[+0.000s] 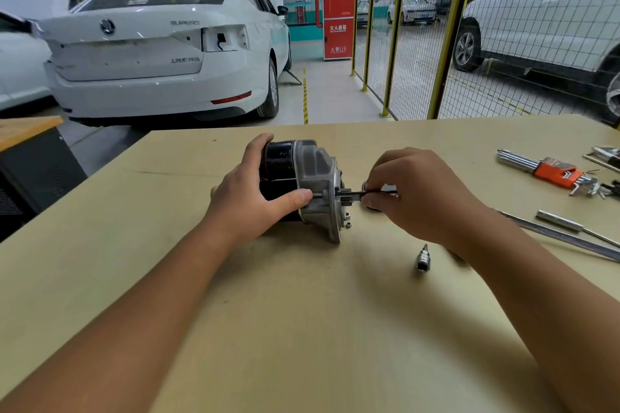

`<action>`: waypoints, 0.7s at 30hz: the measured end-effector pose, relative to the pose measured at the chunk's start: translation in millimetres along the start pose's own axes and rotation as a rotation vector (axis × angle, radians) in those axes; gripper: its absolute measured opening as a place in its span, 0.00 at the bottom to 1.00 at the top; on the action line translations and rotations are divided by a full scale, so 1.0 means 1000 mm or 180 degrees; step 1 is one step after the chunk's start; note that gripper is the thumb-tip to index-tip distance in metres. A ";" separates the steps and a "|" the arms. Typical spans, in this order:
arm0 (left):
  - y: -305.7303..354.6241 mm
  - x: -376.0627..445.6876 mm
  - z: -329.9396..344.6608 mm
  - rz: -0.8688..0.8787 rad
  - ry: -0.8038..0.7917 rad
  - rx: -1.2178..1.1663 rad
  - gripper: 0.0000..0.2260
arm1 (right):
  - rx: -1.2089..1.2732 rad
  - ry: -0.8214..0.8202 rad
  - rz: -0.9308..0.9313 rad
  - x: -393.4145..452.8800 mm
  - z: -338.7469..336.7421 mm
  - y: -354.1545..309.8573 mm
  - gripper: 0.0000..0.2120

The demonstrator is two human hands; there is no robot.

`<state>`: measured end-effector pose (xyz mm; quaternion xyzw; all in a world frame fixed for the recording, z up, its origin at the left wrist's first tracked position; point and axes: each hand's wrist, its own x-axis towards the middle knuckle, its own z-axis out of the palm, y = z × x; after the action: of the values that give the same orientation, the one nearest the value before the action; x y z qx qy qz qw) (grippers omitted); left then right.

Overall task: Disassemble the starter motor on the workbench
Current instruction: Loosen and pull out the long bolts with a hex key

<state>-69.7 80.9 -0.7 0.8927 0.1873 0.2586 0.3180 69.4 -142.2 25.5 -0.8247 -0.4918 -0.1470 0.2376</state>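
With the left hand (250, 189) gripping the starter motor (302, 184) mid-workbench (302, 329) and the right hand (414, 193) pinching a thin tool (360, 192) into its end, the tip may slip if tilted.

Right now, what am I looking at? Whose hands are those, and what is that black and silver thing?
This picture comes from a camera worn on a person's head, so you see their own two arms reaching forward. They work at a tan workbench in a car garage.

The black and silver thing is a starter motor, the part that gets a car engine spinning. It lies on its side. The left hand grips its black body to keep it from moving. The right hand pinches a thin dark tool pointed into the silver end; what its tip meets is too small to tell.

A small metal socket bit lies near the right arm. Further right lie a set of hex keys in an orange holder and a long metal bar. A white car is parked behind.
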 end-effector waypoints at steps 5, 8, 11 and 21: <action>-0.001 0.001 0.000 0.0007 0.0010 0.0004 0.47 | 0.0304 0.0010 -0.0049 0.001 -0.003 0.001 0.05; -0.001 0.001 0.000 0.0002 0.0006 0.0009 0.46 | 0.0265 -0.0093 -0.0098 0.001 -0.001 -0.001 0.11; 0.000 0.000 -0.001 -0.0012 -0.0006 0.0008 0.47 | 0.0274 -0.0262 -0.0060 0.002 0.002 -0.002 0.12; 0.001 0.001 -0.001 -0.0023 -0.0018 -0.0005 0.47 | 0.0030 0.0075 -0.0156 -0.001 0.000 -0.003 0.05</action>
<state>-69.5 80.9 0.4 0.8925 0.1895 0.2550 0.3202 66.4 -141.4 26.0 -0.8095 -0.5096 -0.1602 0.2436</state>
